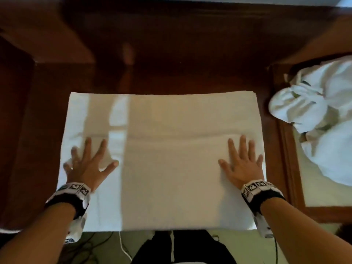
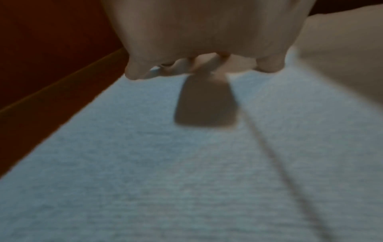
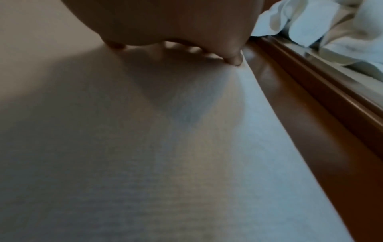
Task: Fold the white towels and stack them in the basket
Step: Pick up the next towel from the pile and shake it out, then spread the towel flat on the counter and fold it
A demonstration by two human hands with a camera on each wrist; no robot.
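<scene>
A white towel [image 1: 167,149] lies flat on the dark wooden table [image 1: 171,63], folded into a wide rectangle with a faint crease across its middle. My left hand [image 1: 89,162] rests flat on its left part with fingers spread. My right hand [image 1: 242,162] rests flat near the towel's right edge, fingers straight. In the left wrist view the towel [image 2: 165,163] fills the lower frame under the hand [image 2: 207,32]. The right wrist view shows the palm [image 3: 165,21] on the towel [image 3: 145,147]. No basket shows in any view.
A heap of crumpled white towels [image 1: 320,115] lies at the right inside a wooden-framed surface [image 1: 285,149], also seen as the heap [image 3: 331,32]. A wooden ledge [image 1: 47,35] stands at the far left. Cables [image 1: 123,250] lie on the floor below the table's front edge.
</scene>
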